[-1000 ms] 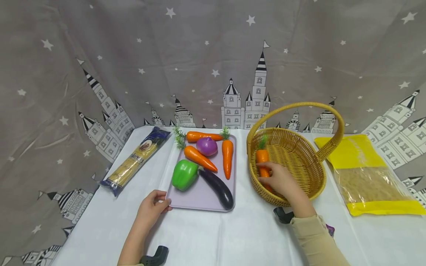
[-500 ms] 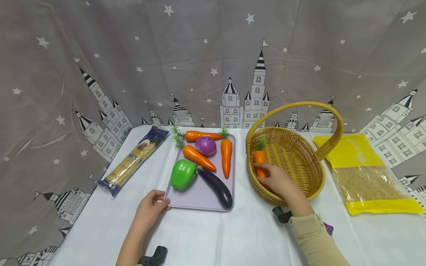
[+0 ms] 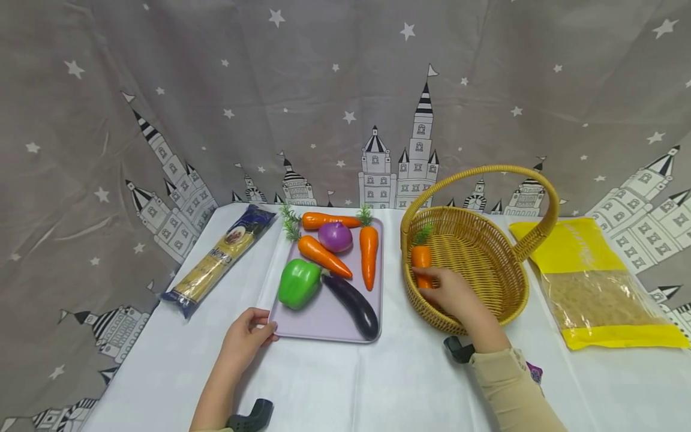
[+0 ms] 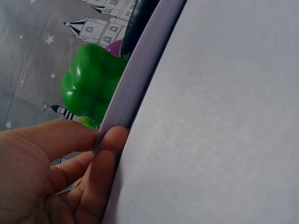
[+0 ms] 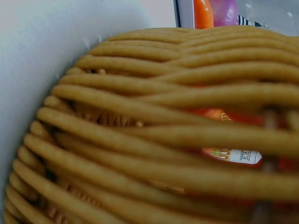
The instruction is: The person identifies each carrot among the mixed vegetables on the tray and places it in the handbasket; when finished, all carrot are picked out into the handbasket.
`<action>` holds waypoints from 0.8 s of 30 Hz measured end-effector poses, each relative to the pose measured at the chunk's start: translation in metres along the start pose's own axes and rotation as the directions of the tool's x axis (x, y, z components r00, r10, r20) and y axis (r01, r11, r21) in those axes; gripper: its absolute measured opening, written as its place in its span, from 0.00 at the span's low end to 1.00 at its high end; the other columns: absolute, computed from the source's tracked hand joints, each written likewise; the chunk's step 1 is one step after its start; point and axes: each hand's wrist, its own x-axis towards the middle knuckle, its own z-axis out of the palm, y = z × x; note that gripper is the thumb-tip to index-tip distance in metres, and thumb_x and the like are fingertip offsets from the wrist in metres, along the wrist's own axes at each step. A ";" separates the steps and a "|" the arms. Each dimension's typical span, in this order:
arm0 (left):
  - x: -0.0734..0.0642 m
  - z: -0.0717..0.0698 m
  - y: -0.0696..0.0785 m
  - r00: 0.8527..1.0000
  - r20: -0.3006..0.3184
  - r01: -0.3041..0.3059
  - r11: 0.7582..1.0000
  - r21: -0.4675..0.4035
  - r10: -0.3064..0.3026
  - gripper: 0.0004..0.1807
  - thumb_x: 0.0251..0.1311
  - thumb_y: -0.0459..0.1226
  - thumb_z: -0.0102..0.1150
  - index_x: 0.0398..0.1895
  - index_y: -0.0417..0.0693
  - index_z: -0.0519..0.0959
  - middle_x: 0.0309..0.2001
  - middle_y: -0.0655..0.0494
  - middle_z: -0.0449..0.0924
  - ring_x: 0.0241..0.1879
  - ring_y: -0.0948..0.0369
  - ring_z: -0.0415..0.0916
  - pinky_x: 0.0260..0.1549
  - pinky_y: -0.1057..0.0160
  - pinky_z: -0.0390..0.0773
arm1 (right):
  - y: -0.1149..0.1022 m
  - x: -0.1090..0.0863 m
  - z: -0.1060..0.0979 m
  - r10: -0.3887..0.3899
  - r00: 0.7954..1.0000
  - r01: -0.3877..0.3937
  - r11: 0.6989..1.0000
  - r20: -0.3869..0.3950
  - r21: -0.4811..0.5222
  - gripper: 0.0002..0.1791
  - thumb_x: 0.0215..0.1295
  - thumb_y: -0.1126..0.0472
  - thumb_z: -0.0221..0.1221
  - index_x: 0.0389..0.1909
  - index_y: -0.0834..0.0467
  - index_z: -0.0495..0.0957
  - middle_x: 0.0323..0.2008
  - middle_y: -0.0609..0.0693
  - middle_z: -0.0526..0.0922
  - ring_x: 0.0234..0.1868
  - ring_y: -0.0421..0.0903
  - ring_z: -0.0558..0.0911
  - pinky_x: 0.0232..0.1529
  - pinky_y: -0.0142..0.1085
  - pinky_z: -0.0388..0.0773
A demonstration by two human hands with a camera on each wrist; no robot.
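My left hand (image 3: 248, 337) pinches the near left corner of a lilac tray (image 3: 318, 327); in the left wrist view the thumb lies over its rim (image 4: 126, 95) with fingers beneath. On the tray lie a green bell pepper (image 3: 299, 284), an eggplant (image 3: 353, 307), a purple onion (image 3: 335, 237) and three carrots, one of them upright along the right side (image 3: 369, 255). My right hand (image 3: 448, 291) reaches into a wicker basket (image 3: 518, 300) and grips a carrot (image 3: 421, 257) against its left wall. The basket's weave (image 5: 140, 98) fills the right wrist view and hides that hand.
A pack of spaghetti (image 3: 218, 261) lies left of the tray. Right of the basket is a yellow bag of pasta (image 3: 599, 288). The basket's tall handle (image 3: 486, 171) arches over it. A small purple item (image 3: 534, 372) shows beside the right sleeve. A castle-print curtain (image 3: 302, 90) hangs behind.
Within the basket, the right hand has shifted the carrot slightly left and lower against the wall. The left hand stays at the tray corner.
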 end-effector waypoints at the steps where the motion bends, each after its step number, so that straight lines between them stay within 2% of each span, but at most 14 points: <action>1: 0.000 0.000 0.000 1.000 -0.002 -0.002 1.000 -0.001 0.002 0.17 0.59 0.30 0.58 0.50 0.32 0.71 0.39 0.44 0.77 0.29 0.59 0.81 0.31 0.69 0.82 | 0.000 0.000 0.000 -0.003 1.000 0.003 1.000 0.000 0.002 0.24 0.63 0.60 0.62 0.61 0.57 0.75 0.59 0.64 0.74 0.60 0.62 0.71 0.60 0.56 0.68; 11: -0.001 -0.001 0.000 1.000 -0.011 -0.017 1.000 0.004 0.017 0.16 0.59 0.30 0.59 0.49 0.33 0.72 0.38 0.45 0.77 0.28 0.59 0.81 0.29 0.70 0.81 | -0.002 -0.008 -0.009 -0.051 0.999 0.051 0.995 -0.014 0.080 0.24 0.64 0.57 0.62 0.60 0.57 0.76 0.57 0.62 0.76 0.54 0.59 0.77 0.52 0.52 0.76; 17: -0.001 -0.001 0.000 1.000 -0.014 -0.022 1.000 0.007 0.022 0.16 0.58 0.30 0.59 0.49 0.32 0.72 0.37 0.45 0.77 0.27 0.60 0.81 0.28 0.70 0.81 | -0.019 -0.019 -0.026 -0.039 0.998 0.043 0.996 -0.055 0.077 0.24 0.64 0.56 0.62 0.61 0.56 0.75 0.61 0.62 0.73 0.50 0.59 0.79 0.48 0.50 0.79; 24: -0.001 -0.001 0.000 1.000 -0.015 -0.018 1.000 0.014 0.018 0.16 0.58 0.30 0.59 0.49 0.32 0.72 0.37 0.45 0.77 0.27 0.60 0.81 0.28 0.70 0.81 | -0.043 -0.035 -0.041 -0.039 0.994 0.052 0.992 -0.104 0.118 0.25 0.65 0.53 0.61 0.63 0.50 0.74 0.59 0.56 0.76 0.48 0.54 0.80 0.45 0.46 0.81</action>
